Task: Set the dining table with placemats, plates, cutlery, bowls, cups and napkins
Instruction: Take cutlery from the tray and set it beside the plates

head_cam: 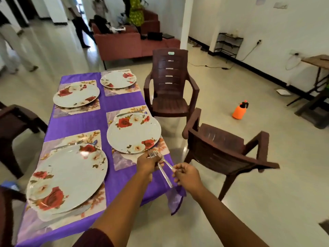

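At 9 o'clock a dark brown chair (17,122) stands just beside the surface (92,122), which wears a purple cloth; on that cloth lie four floral placemats, each with a white rose-printed plate on it. The nearest plate (67,179) sits at 8 o'clock on its placemat (58,218), with a fork (68,144) lying on the mat just beyond its far rim; the far left plate (76,95) rests on a mat at 10 o'clock. To the right of these, the near right plate (133,133) lies on its placemat (124,162) close to the middle of the view; the far right plate (118,79) sits at 11 o'clock.

The left hand (148,164) hovers over the 5 o'clock corner of the near right placemat, clenched around forks (153,154) whose tines point toward the plate's rim; how many it grasps I cannot tell. The right hand (187,174), just beside it past the surface's edge, pinches the handle end of one slanting fork (168,165); another handle juts down between the two hands.

Further right, two brown plastic chairs stand off the surface's right side, one (169,84) at 12 o'clock, one (226,154) at 3 o'clock; an orange spray bottle (240,111) stands on the floor at 2 o'clock.
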`<state>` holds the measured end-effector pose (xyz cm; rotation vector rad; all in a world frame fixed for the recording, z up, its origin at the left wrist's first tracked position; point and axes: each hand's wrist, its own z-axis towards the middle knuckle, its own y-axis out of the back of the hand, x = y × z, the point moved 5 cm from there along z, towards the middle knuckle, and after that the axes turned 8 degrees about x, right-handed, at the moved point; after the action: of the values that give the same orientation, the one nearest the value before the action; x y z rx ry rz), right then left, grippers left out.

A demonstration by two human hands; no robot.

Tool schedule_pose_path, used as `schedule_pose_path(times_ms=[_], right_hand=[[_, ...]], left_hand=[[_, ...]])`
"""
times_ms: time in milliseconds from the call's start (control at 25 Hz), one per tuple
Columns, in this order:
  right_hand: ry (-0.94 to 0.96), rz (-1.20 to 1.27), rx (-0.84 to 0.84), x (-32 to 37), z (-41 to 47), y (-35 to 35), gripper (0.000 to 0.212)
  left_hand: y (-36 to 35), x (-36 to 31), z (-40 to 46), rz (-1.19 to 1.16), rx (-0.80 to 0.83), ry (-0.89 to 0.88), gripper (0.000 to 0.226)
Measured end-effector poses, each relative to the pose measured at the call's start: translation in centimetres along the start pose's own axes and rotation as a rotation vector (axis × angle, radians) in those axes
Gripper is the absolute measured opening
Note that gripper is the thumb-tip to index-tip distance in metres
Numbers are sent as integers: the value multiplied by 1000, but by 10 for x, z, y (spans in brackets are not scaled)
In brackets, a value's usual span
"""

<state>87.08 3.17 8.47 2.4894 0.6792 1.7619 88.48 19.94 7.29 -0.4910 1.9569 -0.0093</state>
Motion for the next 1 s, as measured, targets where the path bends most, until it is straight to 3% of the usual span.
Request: schedule_pose_path(times_ms=[240, 480, 760, 1000], right_hand=[[4, -58, 211, 21, 60, 36, 9], [-4, -158, 419, 35, 133, 4, 17], [-106, -294, 566, 23, 205, -43, 19], [-232, -277, 549, 2, 225, -52, 15]], left_hand=[[-19, -12, 25, -86, -206, -45, 14], [18, -28, 40, -169, -399, -106, 11], [90, -1, 59, -75, -674, 56, 15], [108, 23, 63, 67, -747, 159, 28]])
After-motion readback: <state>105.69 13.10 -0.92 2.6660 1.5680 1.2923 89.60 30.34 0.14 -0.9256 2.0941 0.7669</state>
